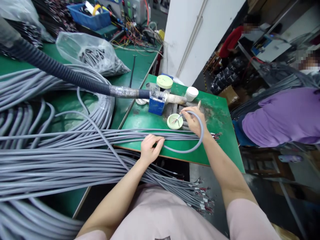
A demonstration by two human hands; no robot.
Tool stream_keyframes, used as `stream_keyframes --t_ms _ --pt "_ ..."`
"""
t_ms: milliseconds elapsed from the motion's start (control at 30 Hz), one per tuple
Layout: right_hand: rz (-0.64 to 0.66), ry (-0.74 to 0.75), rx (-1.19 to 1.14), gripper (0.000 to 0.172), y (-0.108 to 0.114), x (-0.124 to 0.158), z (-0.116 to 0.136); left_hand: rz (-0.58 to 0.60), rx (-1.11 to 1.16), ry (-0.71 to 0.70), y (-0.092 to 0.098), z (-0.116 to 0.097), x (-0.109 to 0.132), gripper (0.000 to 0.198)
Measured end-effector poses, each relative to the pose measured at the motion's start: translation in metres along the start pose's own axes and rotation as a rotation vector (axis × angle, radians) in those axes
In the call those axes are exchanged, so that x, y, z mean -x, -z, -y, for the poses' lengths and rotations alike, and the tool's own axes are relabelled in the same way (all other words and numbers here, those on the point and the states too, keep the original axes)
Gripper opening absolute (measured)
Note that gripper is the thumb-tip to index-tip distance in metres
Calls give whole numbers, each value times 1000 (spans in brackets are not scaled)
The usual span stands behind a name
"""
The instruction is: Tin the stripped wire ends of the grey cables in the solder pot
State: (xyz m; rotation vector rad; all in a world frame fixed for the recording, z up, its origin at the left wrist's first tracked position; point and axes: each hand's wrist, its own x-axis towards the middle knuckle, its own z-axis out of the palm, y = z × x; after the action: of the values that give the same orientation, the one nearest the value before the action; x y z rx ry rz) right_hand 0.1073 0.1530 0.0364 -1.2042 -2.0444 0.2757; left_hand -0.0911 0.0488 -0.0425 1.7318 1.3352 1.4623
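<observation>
My right hand (194,120) grips a grey cable (200,128) close to its stripped end. The fanned bare wires (176,120) of that end are over a small pale-green dish (170,125); whether they touch its contents I cannot tell. From there the cable curves round in a loop to my left hand (151,146), which pinches it between thumb and fingers. Beneath and beside my left hand runs a bundle of grey cables (130,136), their stripped ends (217,135) lying past my right wrist.
A ribbed black hose (75,78) crosses above the bench, its nozzle by a blue box (156,106). Behind the dish stand a yellow-lidded jar (164,81) and a white tub (192,93). Coiled grey cables (62,166) cover the left side. A person in purple (282,116) is at right.
</observation>
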Motion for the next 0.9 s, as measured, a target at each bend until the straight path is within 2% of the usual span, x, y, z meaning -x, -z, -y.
stream_keyframes --t_ms 433,900 --pt "111 -23 83 19 -6 -5 -3 -63 -23 -157 -1 4 -1 9" --pt "99 -8 101 18 -6 -6 -3 -68 -38 -180 0 1 -2 8"
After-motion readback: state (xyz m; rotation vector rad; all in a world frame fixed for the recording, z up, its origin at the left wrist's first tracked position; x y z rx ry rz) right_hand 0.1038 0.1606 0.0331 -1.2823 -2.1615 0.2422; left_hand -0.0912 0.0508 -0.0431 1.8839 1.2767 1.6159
